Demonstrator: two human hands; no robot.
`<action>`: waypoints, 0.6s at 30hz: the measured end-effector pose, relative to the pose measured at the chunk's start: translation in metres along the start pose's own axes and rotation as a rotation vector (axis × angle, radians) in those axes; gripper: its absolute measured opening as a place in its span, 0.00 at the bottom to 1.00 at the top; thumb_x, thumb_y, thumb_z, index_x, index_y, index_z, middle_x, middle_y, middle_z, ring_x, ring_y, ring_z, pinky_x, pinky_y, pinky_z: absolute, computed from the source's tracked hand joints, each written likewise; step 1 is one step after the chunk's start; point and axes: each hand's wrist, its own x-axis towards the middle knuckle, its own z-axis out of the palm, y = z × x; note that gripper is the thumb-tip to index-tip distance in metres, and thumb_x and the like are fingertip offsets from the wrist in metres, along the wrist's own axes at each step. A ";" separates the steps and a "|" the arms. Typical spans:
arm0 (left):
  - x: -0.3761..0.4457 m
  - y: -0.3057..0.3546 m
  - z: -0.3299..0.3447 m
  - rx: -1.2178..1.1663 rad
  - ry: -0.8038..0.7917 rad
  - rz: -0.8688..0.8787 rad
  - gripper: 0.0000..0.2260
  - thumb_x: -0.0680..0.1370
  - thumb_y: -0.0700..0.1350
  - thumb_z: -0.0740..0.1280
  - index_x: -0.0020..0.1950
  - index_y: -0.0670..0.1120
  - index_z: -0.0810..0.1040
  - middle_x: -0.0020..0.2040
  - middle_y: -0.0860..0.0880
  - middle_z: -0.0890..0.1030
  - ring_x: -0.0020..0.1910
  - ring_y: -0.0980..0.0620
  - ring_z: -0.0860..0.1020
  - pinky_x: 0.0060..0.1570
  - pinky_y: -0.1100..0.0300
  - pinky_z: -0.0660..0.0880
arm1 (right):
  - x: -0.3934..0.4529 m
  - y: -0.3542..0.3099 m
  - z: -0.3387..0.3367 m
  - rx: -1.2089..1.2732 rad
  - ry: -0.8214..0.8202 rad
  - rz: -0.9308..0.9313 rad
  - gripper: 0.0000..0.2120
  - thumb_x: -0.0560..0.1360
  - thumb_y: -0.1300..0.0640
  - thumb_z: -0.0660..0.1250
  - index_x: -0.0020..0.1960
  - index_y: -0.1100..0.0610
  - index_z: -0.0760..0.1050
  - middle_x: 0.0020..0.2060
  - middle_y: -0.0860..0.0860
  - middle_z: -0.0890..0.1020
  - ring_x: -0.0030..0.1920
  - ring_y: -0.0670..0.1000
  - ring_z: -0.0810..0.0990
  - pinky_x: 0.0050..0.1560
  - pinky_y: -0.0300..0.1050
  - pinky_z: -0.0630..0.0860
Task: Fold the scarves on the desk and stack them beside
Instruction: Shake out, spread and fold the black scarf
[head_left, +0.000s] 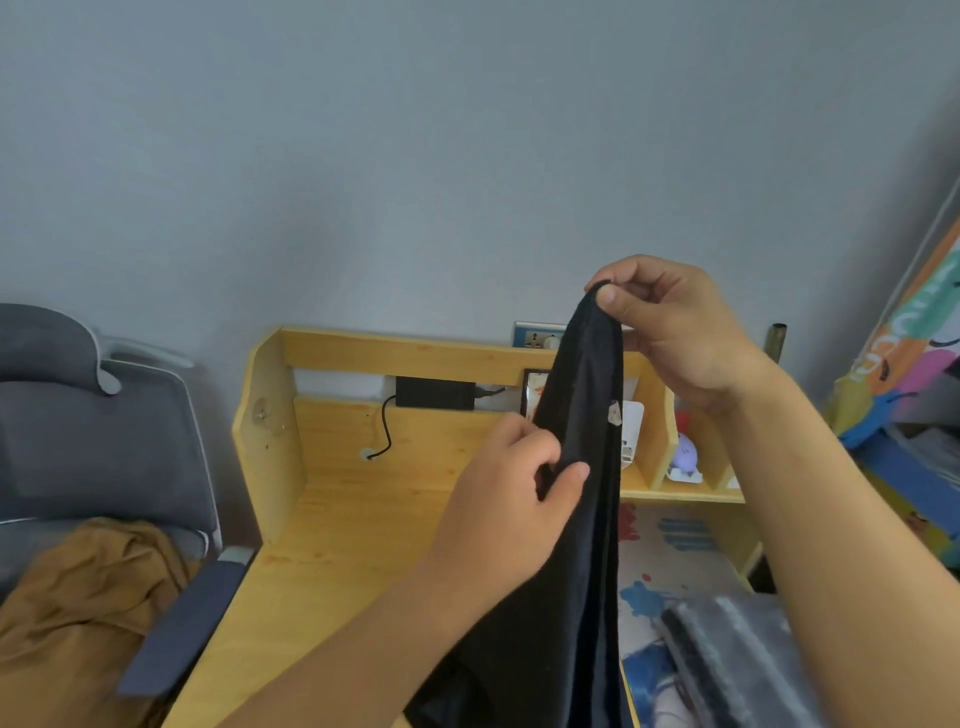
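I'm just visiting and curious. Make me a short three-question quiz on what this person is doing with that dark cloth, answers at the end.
1. True or false: the black scarf lies flat on the wooden desk.
2. Which hand pinches the scarf's top end? A) left hand B) right hand C) neither
3. Fill in: a mustard-coloured cloth lies on the grey ____ to the left of the desk.

Key
1. False: it hangs in the air, held up by both hands.
2. B: the right hand pinches the top; the left grips it lower down.
3. chair
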 end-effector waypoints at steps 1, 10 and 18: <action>-0.004 0.000 0.006 0.010 0.012 0.014 0.15 0.82 0.52 0.66 0.39 0.60 0.63 0.42 0.58 0.69 0.43 0.60 0.72 0.41 0.70 0.69 | -0.001 0.000 0.000 -0.010 0.001 0.001 0.05 0.81 0.64 0.64 0.52 0.62 0.79 0.40 0.49 0.84 0.43 0.50 0.83 0.48 0.48 0.82; -0.005 0.004 0.019 -0.053 0.069 0.040 0.17 0.83 0.45 0.66 0.38 0.60 0.65 0.30 0.60 0.66 0.29 0.61 0.71 0.30 0.72 0.65 | -0.006 -0.007 -0.004 0.035 -0.109 -0.019 0.09 0.77 0.60 0.66 0.53 0.65 0.77 0.40 0.51 0.84 0.43 0.52 0.84 0.48 0.49 0.82; 0.003 -0.008 0.018 -0.049 0.344 -0.067 0.04 0.80 0.50 0.68 0.51 0.50 0.80 0.55 0.57 0.72 0.55 0.60 0.74 0.51 0.69 0.74 | -0.009 -0.003 -0.007 0.080 -0.139 0.002 0.09 0.76 0.59 0.66 0.52 0.64 0.77 0.39 0.52 0.83 0.42 0.52 0.81 0.46 0.48 0.81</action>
